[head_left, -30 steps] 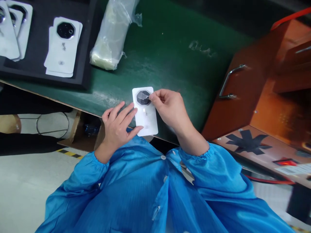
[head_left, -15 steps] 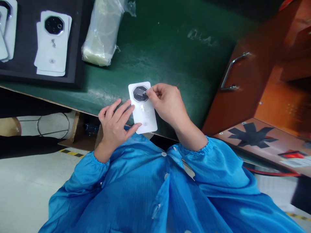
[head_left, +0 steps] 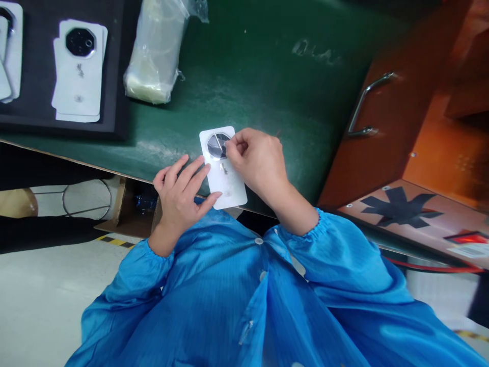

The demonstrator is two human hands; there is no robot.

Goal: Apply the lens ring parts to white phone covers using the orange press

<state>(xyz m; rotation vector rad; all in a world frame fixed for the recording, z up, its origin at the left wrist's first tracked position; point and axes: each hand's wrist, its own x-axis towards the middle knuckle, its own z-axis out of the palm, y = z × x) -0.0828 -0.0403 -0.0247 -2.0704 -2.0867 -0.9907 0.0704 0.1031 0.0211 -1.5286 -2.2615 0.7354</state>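
The desk (head_left: 248, 81) is dimly lit, its far end lost in shadow, while a pale sheen is spread near its front edge. Highlights are caught by the plastic wrapping (head_left: 156, 51) and the smock (head_left: 214, 285). The floor (head_left: 38, 300) is lit more brightly. At right, the cabinet (head_left: 405, 117) is stretched and blurred; markings (head_left: 223, 169) on the white panel (head_left: 233, 186) are softened.

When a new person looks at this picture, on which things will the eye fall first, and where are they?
Probably the bright blue coat first, filling the lower middle. Just above, the left hand touches a white panel, while the right hand pinches at its dark eight-sided patch. At the right, the red-brown cabinet stands out against the green table.
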